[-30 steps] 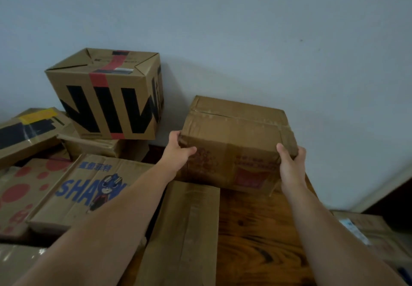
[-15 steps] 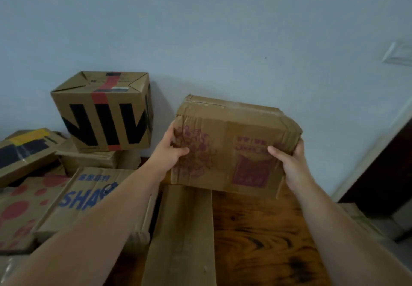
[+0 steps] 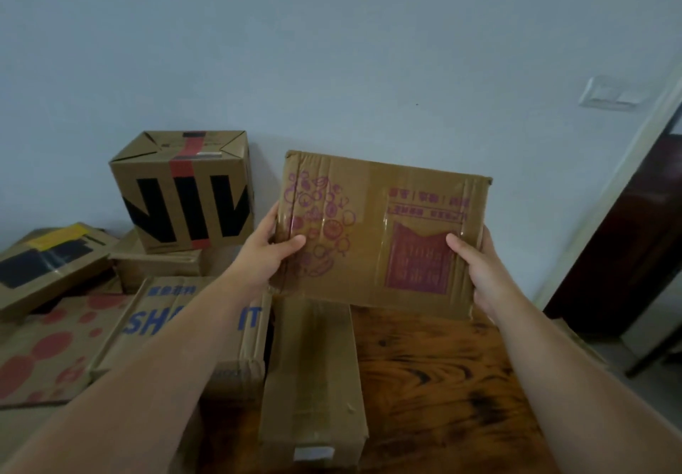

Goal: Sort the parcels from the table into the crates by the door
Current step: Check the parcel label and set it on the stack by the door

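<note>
A brown cardboard parcel [image 3: 372, 230] with purple fruit drawings and a red printed panel is held up in front of me, its printed face tilted toward the camera, above the wooden table [image 3: 435, 374]. My left hand [image 3: 267, 252] grips its left edge, thumb on the front face. My right hand [image 3: 479, 270] grips the right edge the same way. Both forearms reach in from below.
A long plain carton [image 3: 313, 374] lies on the table under the held parcel. To the left are a box with blue letters [image 3: 192, 322], a red-spotted box [image 3: 48, 348], a black-lettered box [image 3: 184, 193] stacked against the wall and a yellow-labelled box [image 3: 48, 263]. A dark door [image 3: 627, 237] stands at the right.
Both hands have lifted the parcel off the table and tipped it so its printed face points toward me. The view has swung right, showing the door.
</note>
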Tool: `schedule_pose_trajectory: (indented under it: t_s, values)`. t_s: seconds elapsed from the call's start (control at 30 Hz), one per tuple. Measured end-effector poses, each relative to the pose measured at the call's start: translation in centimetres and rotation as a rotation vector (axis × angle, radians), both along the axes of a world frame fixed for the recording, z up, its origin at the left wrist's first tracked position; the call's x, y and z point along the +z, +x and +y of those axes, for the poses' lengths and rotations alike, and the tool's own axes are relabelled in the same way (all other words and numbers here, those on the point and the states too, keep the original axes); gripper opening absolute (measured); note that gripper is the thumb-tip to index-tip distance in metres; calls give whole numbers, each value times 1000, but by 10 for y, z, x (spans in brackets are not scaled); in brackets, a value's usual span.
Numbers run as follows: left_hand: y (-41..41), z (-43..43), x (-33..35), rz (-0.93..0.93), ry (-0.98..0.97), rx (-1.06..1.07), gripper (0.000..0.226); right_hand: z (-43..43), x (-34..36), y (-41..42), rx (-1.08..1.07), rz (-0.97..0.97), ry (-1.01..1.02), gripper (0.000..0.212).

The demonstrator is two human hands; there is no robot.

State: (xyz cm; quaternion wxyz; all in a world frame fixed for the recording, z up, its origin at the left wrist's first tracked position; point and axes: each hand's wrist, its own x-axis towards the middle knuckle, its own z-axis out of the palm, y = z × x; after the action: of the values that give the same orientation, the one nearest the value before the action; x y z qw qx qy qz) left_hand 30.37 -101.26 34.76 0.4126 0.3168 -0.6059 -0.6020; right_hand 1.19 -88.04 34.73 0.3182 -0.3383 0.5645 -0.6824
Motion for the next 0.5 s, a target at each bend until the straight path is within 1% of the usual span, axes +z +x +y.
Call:
schedule_pose_trajectory:
  t_s: [0.03,0.07,0.13,0.17,0.2,0.27,0.3,0.37,0.4,0.5]
  values:
    - [3,3,1,-23,-8,16,68,1,2,1,6,10,0,49]
    - [4,4,3,-51,-7,44,71,1,4,2,-3,19,3,53]
    - [8,6,8,-101,40,119,76,4,6,1,-43,7,21,75]
    - [9,8,11,-106,62,133,70,6,8,-1,-62,-3,43,83]
    - [9,11,13,-88,87,115,60,9,10,-3,-71,-12,71,84]
    - [7,15,20,-16,165,37,39,15,12,-11,-46,-28,126,74]
    - [6,17,23,13,200,-13,32,18,14,-15,-25,-31,147,67]
    - [2,21,27,22,242,-79,27,26,17,-21,29,-22,172,55]
    - [0,24,29,-6,245,-76,26,29,18,-24,62,-18,174,52]
    - [-8,31,29,-89,224,9,18,38,20,-29,129,10,202,52]
